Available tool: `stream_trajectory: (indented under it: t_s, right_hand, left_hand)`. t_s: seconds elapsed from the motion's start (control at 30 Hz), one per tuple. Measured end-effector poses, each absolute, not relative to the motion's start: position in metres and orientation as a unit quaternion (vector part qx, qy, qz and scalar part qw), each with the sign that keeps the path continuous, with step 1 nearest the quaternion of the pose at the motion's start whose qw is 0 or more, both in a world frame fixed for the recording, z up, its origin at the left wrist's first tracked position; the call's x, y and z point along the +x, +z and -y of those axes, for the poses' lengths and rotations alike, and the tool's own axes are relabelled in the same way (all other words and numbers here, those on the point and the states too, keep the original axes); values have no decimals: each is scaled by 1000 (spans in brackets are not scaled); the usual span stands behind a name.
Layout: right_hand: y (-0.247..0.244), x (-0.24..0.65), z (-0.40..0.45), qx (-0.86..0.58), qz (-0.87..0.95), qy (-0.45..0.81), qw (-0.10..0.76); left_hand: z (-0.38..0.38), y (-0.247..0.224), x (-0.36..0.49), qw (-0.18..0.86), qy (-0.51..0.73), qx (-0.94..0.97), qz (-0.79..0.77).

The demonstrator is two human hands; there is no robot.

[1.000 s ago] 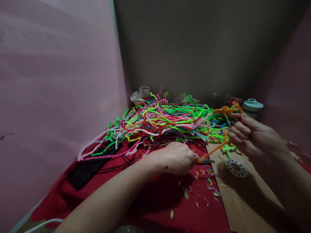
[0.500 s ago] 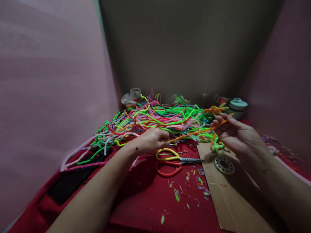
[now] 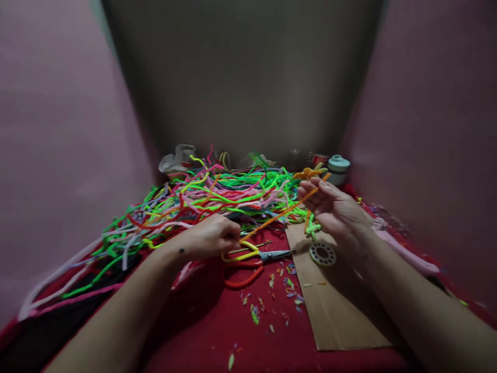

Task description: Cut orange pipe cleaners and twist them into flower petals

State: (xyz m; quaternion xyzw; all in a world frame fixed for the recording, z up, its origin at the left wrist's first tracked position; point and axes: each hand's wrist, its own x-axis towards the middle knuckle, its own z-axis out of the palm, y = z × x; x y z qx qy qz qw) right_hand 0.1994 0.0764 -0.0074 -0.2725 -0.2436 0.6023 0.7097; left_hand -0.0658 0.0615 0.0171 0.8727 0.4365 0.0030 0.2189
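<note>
Orange pipe cleaner (image 3: 275,218): my main thing, just right of centre, slanting from the left hand (image 3: 215,235) at 7 o'clock up to the right hand (image 3: 337,207) at 3 o'clock.
Left grip: clenched on the strand's lower end.
Right grip: I read a light pinch under the thumb, the other fingers loosely spread.
Progress: I judge this strand drawn nearly straight but unshaped; the orange flower (image 3: 306,173) at 3 o'clock already has petals. Offcuts (image 3: 254,314) at 6 o'clock suggest trimming done; the pipe-cleaner heap (image 3: 229,194) towards 9 o'clock lies loose.
Scissors (image 3: 264,255): at 6 o'clock on the red-clothed bench (image 3: 202,321), unheld.
Perforated disc (image 3: 314,255): at 4 o'clock, by the cardboard (image 3: 334,311).
Hard to see: left fingertips turn away from me; forearms are cut off; the clutter behind the heap is dim.
</note>
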Motion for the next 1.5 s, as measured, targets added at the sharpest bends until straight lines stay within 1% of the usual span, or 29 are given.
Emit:
stream_trajectory:
  t_s: [0.17,0.43,0.5,0.6,0.7,0.77,0.9,0.97,1.07,1.3,1.5]
  right_hand:
    - [-9,198,-77,-257,281,608,697]
    - [-9,197,-79,-278,288,585,705]
    - [-10,197,-80,-267,292,585,708]
    - [-12,195,-78,-240,309,590,706]
    - [-13,186,-70,-225,323,617,681]
    - [-15,177,-62,-222,333,646,650]
    - [-20,159,-47,-216,356,678,606]
    - [-23,153,-41,-217,374,676,596]
    - [-26,148,-37,-227,398,665,590]
    - [-26,150,-38,-259,404,662,576]
    - [-27,150,-37,-234,392,678,576]
  left_hand:
    - [-70,22,-75,256,-1,847,-466]
    - [-70,26,-87,298,46,829,-471]
    - [-68,30,-89,325,58,817,-473]
    - [-64,33,-88,409,101,796,-435]
    - [-56,31,-77,496,205,747,-392]
    - [-48,27,-64,519,246,709,-410]
    - [-33,13,-34,532,263,699,-399]
    - [-30,7,-23,569,257,674,-396]
    - [-29,3,-17,566,286,654,-412]
    - [-28,4,-17,480,300,685,-458]
    - [-23,5,-14,484,307,676,-463]
